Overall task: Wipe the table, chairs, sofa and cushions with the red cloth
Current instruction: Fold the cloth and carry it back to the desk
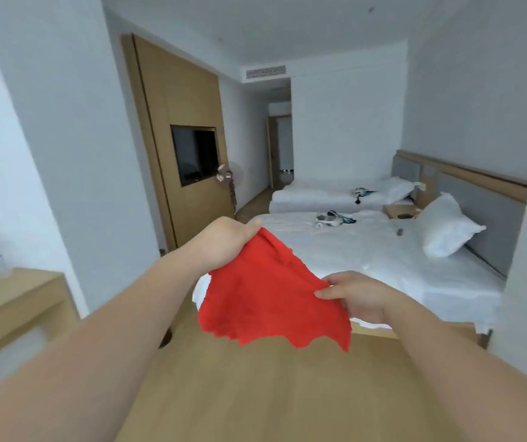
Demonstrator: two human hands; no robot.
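Above the wooden floor (256, 393), both hands hold the red cloth (271, 298)

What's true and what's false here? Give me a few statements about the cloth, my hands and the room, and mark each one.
1. A nearer bed and a farther bed, both white, stand to the right. True.
2. The left hand and the right hand both hold the red cloth. True.
3. The red cloth lies folded on the nearer bed. False: it hangs in the air between the two hands.
4. The television shows a bright picture. False: its screen is dark.
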